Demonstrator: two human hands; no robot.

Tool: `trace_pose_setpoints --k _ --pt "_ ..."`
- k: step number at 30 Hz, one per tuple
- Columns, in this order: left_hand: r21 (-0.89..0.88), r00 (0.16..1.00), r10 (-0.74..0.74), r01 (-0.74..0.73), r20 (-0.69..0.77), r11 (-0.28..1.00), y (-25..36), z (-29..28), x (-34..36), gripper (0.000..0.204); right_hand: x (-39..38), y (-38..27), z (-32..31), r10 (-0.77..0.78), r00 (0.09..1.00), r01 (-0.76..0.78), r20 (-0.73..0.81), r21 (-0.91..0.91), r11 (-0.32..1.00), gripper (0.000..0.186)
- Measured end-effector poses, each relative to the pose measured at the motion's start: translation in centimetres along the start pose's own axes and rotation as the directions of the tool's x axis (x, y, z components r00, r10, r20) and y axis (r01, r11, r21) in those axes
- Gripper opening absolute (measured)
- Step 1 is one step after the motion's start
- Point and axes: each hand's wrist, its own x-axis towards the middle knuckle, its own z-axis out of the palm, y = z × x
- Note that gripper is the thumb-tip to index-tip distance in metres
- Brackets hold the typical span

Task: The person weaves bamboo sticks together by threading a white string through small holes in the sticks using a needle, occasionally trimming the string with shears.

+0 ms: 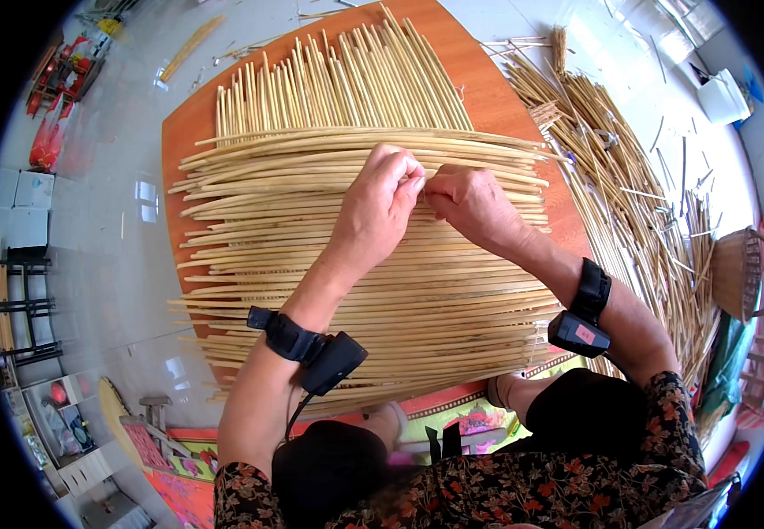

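Observation:
Pale straw-coloured reed stalks (435, 291) lie crosswise, side by side, over an orange-brown board (190, 137). Behind them a row of stalks (338, 88) runs lengthwise toward the board's far edge. Above the crosswise stalks, near their far side, my left hand (383, 196) is closed with thumb and forefinger pinched together. Close beside it, my right hand (470, 201) has its fingers curled in, its fingertips nearly meeting the left ones. Anything pinched between the two hands is too small or too hidden to make out.
A large heap of loose stalks (637, 194) covers the floor on the right, near a wicker basket (733, 273) and a white bucket (722, 97). Beneath the board's near edge lies a colourful mat (479, 414). Shelves (64, 423) and a small stool (154, 419) stand left.

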Motion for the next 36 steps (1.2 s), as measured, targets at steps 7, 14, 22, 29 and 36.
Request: trace_pose_setpoints --k 7,14,22,29,36 --pt "-0.156 0.988 -0.154 0.151 -0.002 0.976 0.2 0.0 0.4 0.01 -0.2 -0.1 -0.6 0.325 0.919 -0.387 0.223 0.362 0.848 0.017" --pt "-0.327 0.892 -0.448 0.443 0.065 0.835 0.6 0.1 -1.0 0.018 0.6 0.9 -1.4 0.439 0.809 -0.588 0.391 0.538 0.604 0.016" --pt "-0.075 0.97 -0.241 0.238 -0.032 0.968 -1.9 2.3 -1.5 0.015 0.3 1.5 -2.4 0.336 0.837 -0.545 0.431 0.611 0.574 0.011" --pt "-0.058 0.97 -0.237 0.233 -0.059 0.971 -3.1 3.1 -1.6 0.01 0.6 0.9 -2.7 0.364 0.829 -0.547 0.424 0.483 0.684 0.009" --pt "-0.122 0.967 -0.249 0.241 -0.053 0.963 -2.8 3.3 -1.4 0.01 0.5 1.3 -2.1 0.331 0.901 -0.429 0.281 0.46 0.778 0.014"
